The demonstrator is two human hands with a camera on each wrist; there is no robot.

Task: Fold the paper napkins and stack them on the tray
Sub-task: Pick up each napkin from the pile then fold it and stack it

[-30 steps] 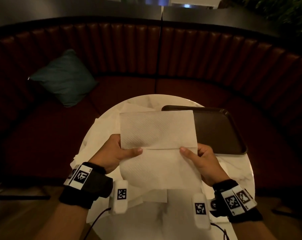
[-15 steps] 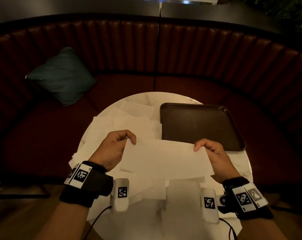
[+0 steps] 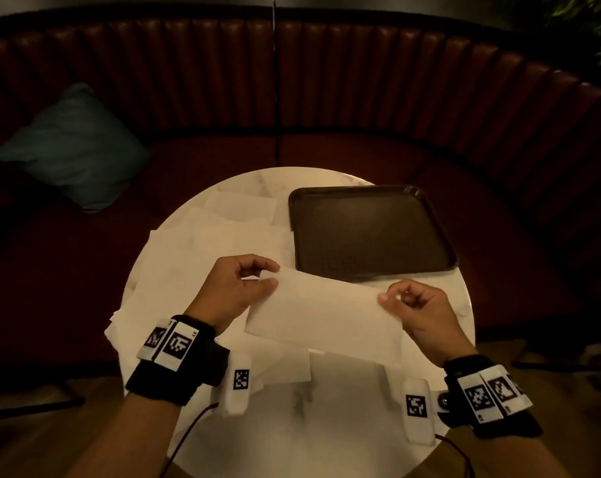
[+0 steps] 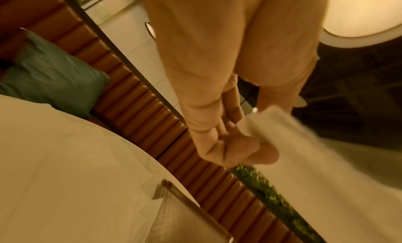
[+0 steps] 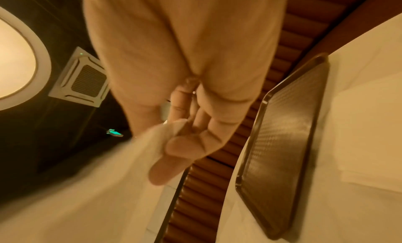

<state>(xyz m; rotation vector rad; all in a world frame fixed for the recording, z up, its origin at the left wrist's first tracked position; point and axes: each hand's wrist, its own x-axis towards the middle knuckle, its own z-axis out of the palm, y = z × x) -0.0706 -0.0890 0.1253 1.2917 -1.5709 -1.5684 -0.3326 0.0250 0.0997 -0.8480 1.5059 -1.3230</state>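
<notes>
A white paper napkin (image 3: 321, 312), folded in half into a long strip, hangs in the air above the round table (image 3: 302, 419). My left hand (image 3: 238, 288) pinches its far left corner, and my right hand (image 3: 411, 310) pinches its far right corner. Both wrist views show thumb and fingers closed on blurred napkin (image 4: 289, 143) (image 5: 121, 162) paper. A dark brown tray (image 3: 370, 232) lies bare at the table's far right, just beyond the napkin. Several unfolded napkins (image 3: 202, 257) lie spread over the table's left half.
A curved dark red booth seat (image 3: 326, 98) wraps round the table's far side. A teal cushion (image 3: 71, 146) leans on it at the left. The table's near part shows bare marble. Cables run from my wrist bands.
The napkin's upright far half has come down onto the near half, making a long strip. My hands moved apart to its two far corners and turned it slightly, right end nearer me.
</notes>
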